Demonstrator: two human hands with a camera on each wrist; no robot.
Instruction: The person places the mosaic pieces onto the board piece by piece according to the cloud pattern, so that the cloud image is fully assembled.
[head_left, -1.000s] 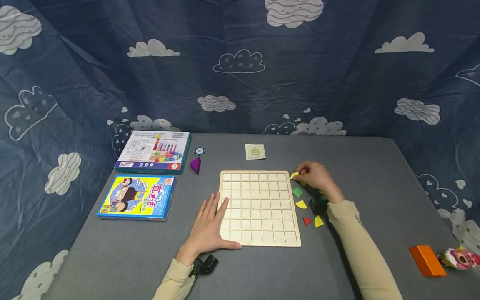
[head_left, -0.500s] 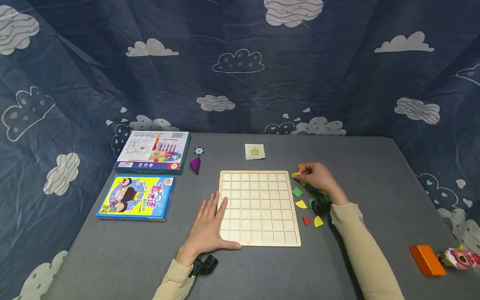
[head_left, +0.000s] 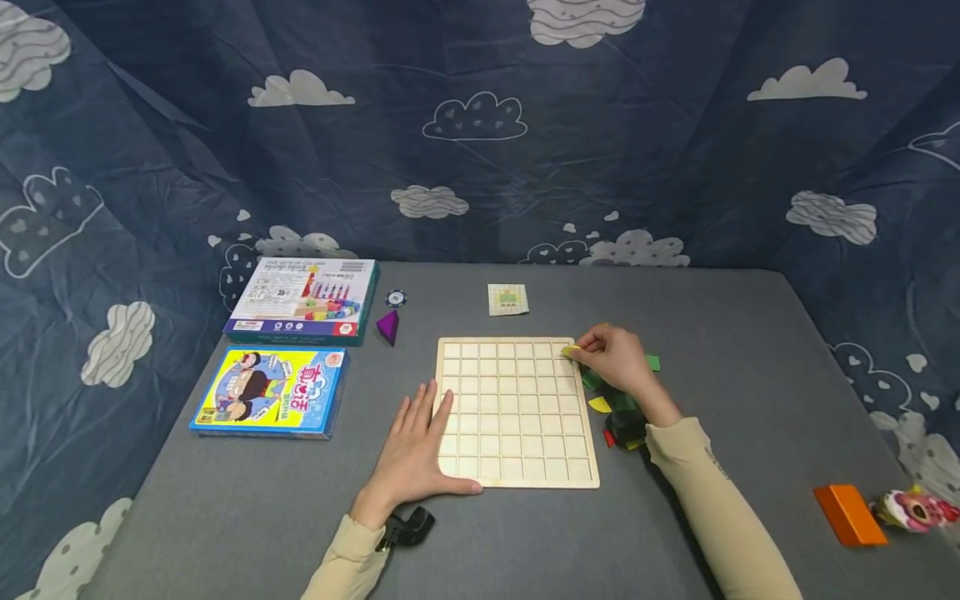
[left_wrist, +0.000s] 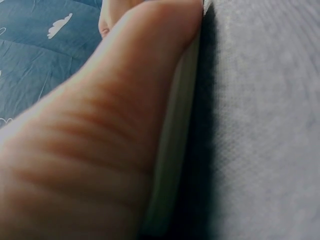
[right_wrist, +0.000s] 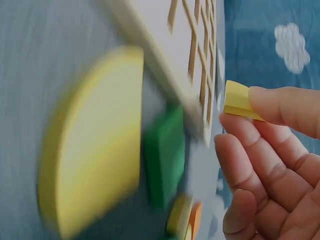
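My right hand (head_left: 613,360) pinches a yellow block (right_wrist: 237,97) between thumb and fingers, over the top right corner of the light wooden grid board (head_left: 517,414). The left hand (head_left: 408,454) rests at the board's lower left corner, fingers spread along its left side and thumb along the front edge. Beside the board's right edge lie loose pieces, partly hidden by the right hand and the black wrist camera. Among them the right wrist view shows a yellow quarter-round block (right_wrist: 102,142), a green block (right_wrist: 167,157) and an orange one (right_wrist: 196,218).
Two boxes stand on the left, a white-and-purple one (head_left: 300,292) behind a blue-and-yellow one (head_left: 262,392). Near them are a purple pyramid (head_left: 387,327) and a round chip (head_left: 396,298). A pattern card (head_left: 507,300) lies behind the board. At far right are an orange block (head_left: 851,515) and a toy figure (head_left: 911,510).
My right hand has moved left from among the loose pieces to the board's top right corner, carrying the yellow block. The left hand stays in place at the board.
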